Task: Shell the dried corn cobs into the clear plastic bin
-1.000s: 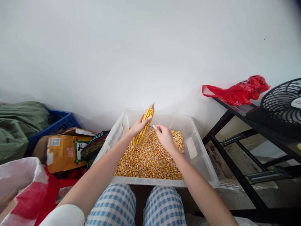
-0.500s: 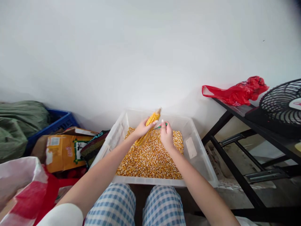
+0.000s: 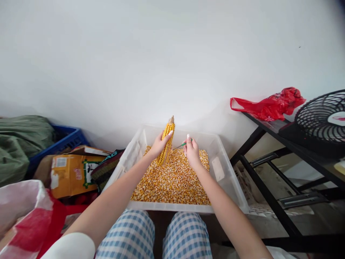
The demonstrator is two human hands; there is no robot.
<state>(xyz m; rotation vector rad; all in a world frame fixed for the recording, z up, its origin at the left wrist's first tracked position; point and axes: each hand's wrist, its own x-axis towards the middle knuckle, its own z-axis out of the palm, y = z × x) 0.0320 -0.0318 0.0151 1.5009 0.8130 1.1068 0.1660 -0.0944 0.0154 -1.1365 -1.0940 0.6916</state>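
Note:
My left hand (image 3: 159, 144) is closed round a yellow ear of corn (image 3: 166, 139), its thumb along the near side and the brown tip pointing up. Part of the ear's right side looks stripped of kernels. In my right hand (image 3: 192, 150) is a slim screwdriver-like tool (image 3: 183, 144) with a green handle and a thin metal shaft pointing left toward the cob. Whether the tool's tip touches the cob I cannot tell. Beneath both hands, loose corn kernels (image 3: 172, 183) cover the bottom of a translucent plastic bin (image 3: 229, 180).
On the right, a black metal-framed table (image 3: 269, 136) carries a red plastic bag (image 3: 275, 106) and a black fan (image 3: 323, 118). At left are a blue crate (image 3: 67, 138), an orange cardboard box (image 3: 71, 174) and a red-and-white bag (image 3: 32, 219). A white wall (image 3: 172, 61) rises behind the bin.
The ear of corn has turned more upright and shifted slightly left with my left hand. My right hand has moved a little, and more of the tool's shaft shows between the hands.

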